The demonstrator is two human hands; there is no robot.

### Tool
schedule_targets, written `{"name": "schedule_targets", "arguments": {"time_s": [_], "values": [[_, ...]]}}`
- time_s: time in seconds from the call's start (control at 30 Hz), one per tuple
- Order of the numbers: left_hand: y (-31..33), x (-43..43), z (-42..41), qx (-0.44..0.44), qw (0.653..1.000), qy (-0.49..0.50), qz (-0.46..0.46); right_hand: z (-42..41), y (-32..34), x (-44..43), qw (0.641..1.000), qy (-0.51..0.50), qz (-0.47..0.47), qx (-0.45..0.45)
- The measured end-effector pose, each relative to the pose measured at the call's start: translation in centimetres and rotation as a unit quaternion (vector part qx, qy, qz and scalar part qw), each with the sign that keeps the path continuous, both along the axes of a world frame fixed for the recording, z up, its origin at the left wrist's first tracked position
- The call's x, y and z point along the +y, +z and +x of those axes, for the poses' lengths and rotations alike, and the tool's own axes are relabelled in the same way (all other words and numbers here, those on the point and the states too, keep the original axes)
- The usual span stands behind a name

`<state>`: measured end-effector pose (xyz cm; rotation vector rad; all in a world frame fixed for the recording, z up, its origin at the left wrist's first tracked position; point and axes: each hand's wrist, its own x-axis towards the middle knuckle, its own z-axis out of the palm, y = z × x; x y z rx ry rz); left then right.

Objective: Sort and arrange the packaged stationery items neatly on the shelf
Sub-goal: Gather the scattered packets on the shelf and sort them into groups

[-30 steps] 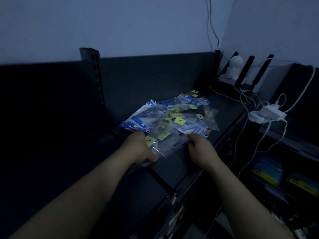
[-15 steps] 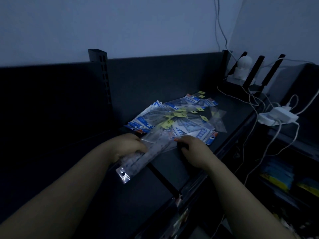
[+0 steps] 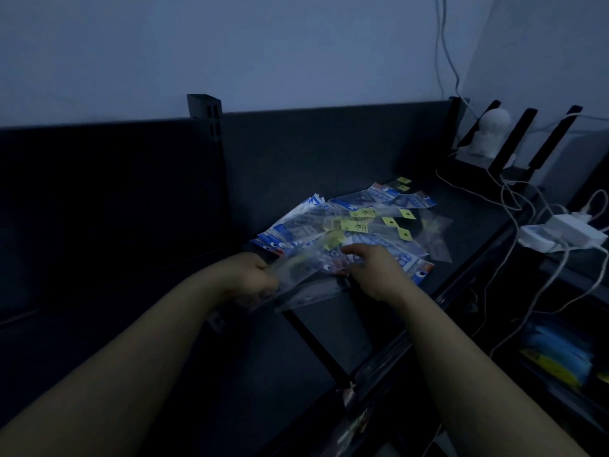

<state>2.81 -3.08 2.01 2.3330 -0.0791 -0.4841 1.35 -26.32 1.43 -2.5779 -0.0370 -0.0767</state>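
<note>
The left hand (image 3: pixel 252 278) is closed in a fist-like grip on the near end of a bundle of clear packets (image 3: pixel 298 267), its fingers curled round the plastic; the bundle slants up and to the right from the fist toward the pile of packets (image 3: pixel 359 222) and overlaps its near edge. The right hand (image 3: pixel 379 273) lies over the near right part of the pile, knuckles up, its fingers (image 3: pixel 351 251) reaching left toward the bundle; the view is too dim and blurred to tell whether they pinch a packet or only touch it.

The pile lies loose on the dark shelf (image 3: pixel 478 222), fanned out near the back panel (image 3: pixel 329 153); blue-and-white header cards (image 3: pixel 286 232) show on its left side and at its near right corner, and small yellow tags (image 3: pixel 361 225) are scattered across the middle and far end; one clear sleeve (image 3: pixel 435 232) sticks out to the right.

A slotted upright post (image 3: pixel 204 108) rises at the back, left of the pile; at the far right end of the shelf stands a white round-headed device (image 3: pixel 491 130) among black antennas (image 3: pixel 514 136); a white power adapter (image 3: pixel 566 230) with white cables (image 3: pixel 507 206) sits well to the right of the pile; blue and yellow packs (image 3: pixel 557 352) show on a lower shelf at the right.
</note>
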Motion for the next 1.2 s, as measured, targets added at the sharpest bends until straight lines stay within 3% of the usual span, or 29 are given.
{"name": "schedule_targets", "arguments": {"time_s": [0.2,0.37,0.5,0.73,0.87,1.03,1.2], "values": [[0.0,0.1,0.4,-0.017,1.000,-0.012,0.013,-0.2,0.1,-0.9,0.997,0.050,-0.006,0.059],[-0.2,-0.1,0.4,-0.020,0.999,-0.013,0.042,-0.7,0.2,-0.4,0.982,0.115,-0.121,0.084],[0.1,0.4,0.1,-0.016,0.999,0.001,0.033,-0.9,0.6,-0.1,0.978,0.122,-0.137,0.097],[1.1,2.3,0.0,-0.009,1.000,0.012,-0.003,-1.2,0.6,0.0,0.982,0.096,-0.064,0.148],[1.9,3.1,0.2,-0.022,0.999,0.017,-0.035,-1.8,1.1,-1.1,0.992,0.071,-0.009,0.106],[2.3,1.8,0.7,-0.028,0.995,0.064,-0.072,-0.7,1.8,-3.3,0.995,-0.035,0.085,0.024],[1.8,-2.1,2.3,-0.055,0.992,0.085,-0.074,2.0,1.4,-3.5,0.992,-0.100,0.078,0.015]]}}
